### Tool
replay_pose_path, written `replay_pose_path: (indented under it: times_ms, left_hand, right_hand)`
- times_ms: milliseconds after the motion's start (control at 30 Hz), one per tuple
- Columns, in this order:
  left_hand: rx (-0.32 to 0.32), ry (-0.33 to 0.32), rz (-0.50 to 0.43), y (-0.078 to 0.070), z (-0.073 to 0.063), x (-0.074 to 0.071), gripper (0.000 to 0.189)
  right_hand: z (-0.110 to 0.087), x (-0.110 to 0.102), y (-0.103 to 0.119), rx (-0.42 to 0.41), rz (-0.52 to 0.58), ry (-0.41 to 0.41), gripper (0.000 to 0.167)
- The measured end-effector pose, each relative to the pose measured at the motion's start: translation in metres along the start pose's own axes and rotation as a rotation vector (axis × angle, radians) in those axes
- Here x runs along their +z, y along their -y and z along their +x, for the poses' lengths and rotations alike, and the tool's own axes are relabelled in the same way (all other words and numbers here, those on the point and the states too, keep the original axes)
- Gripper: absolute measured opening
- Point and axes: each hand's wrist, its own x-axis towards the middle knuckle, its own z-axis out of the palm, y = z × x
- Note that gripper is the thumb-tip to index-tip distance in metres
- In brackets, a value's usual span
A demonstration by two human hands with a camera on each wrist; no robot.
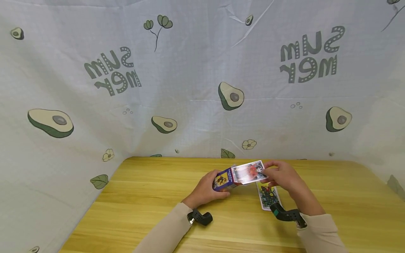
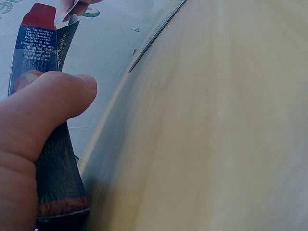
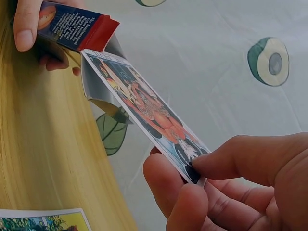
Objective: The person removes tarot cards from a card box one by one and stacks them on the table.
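The left hand [image 1: 207, 189] is gripping an open blue-and-red cardboard box [image 1: 222, 180], its interior hidden; the right hand [image 1: 284, 177] is pinching a rectangular white-bordered illustrated card [image 1: 246, 172], its far end adjoining the box's mouth.

Hung with pale creased cloth [image 1: 190, 70], printed with avocados [image 1: 230, 96] and mirrored lettering [image 1: 308, 68], fronted by a wood-grain bench [image 1: 148, 196]

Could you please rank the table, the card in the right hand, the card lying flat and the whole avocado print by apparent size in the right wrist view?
1. Table
2. Card in the right hand
3. Flat-lying card and whole avocado print: too alike to rank; only part of that card shows
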Motion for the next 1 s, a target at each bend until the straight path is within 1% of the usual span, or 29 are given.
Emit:
replay_pose_path:
  times_ms: [133,400,567,767,1000]
  left_hand:
    - [-0.004,0.005,-0.004,-0.001,0.001,0.002,0.065]
    - [-0.006,0.005,-0.002,0.000,0.002,0.003,0.066]
    - [-0.004,0.005,-0.002,-0.001,0.002,0.003,0.066]
    - [-0.010,0.010,-0.008,-0.002,0.001,0.001,0.067]
    - [-0.017,0.013,-0.013,-0.002,0.000,0.000,0.068]
  right_hand:
    - [-0.002,-0.007,-0.003,0.021,0.016,0.009,0.036]
    - [-0.005,-0.018,-0.007,0.015,0.078,0.029,0.034]
    - [-0.006,-0.022,-0.010,0.024,0.062,0.025,0.036]
    - [-0.005,-0.025,-0.015,0.013,0.048,0.019,0.040]
    - [-0.003,-0.027,-0.017,-0.009,0.080,0.029,0.039]
